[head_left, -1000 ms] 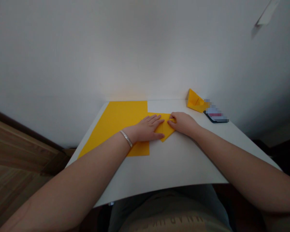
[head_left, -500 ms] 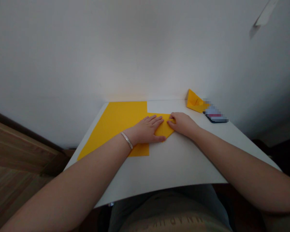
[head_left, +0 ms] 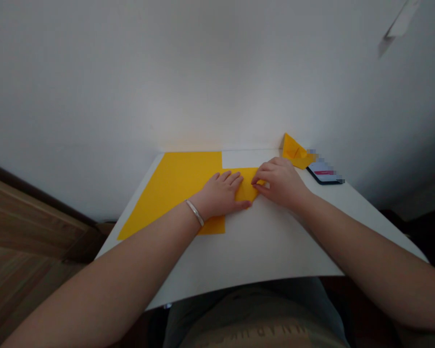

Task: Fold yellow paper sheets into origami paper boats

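Observation:
A small folded piece of yellow paper (head_left: 246,182) lies on the white table, partly over the right edge of a large flat yellow sheet (head_left: 177,179). My left hand (head_left: 222,194) rests flat on the folded paper with fingers apart, thumb near its lower edge. At the paper's right side, my right hand (head_left: 284,182) has thumb and forefinger pinched together on a part of the fold. The fingers of both hands cover some of the paper, so its full shape is hidden.
A folded yellow paper piece (head_left: 293,151) stands at the back right against the wall (head_left: 217,72). Beside it lies a phone (head_left: 322,175), partly blurred out. The white table (head_left: 261,251) ends close to my body, and wooden furniture (head_left: 32,217) is at the left.
My right hand has turned and risen slightly, its fingers now more extended into a pinch at the paper's right side. My left hand stays flat on the folded paper.

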Motion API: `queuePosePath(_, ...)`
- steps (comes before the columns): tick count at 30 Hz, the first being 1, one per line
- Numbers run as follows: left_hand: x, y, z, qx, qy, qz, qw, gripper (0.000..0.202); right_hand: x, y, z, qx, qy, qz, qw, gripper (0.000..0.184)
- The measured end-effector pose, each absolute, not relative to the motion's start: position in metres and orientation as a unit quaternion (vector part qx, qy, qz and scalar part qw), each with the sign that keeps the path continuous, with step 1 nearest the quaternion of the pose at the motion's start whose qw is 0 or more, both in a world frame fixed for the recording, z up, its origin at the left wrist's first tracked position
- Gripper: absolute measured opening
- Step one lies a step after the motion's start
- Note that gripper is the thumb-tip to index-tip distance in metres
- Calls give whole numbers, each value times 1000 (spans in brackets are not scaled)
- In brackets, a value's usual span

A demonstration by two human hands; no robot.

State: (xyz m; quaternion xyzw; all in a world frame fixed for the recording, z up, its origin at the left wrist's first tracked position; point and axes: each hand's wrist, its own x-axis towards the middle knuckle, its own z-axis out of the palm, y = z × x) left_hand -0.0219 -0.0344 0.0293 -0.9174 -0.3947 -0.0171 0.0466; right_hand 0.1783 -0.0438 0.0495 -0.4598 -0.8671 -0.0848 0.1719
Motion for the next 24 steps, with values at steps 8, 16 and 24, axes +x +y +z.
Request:
queuePosePath(8,-17,-34,20,-899,-422,-54,102,76,169,-53,54,-415,-907,-21,63,19)
queuePosePath(16,-16,-34,20,-895,-433,-58,95,72,159,-68,61,-450,-892,-41,8,25)
queuePosePath(24,-18,-31,16,-896,-433,-47,83,73,144,-82,62,-502,-862,-70,-4,29)
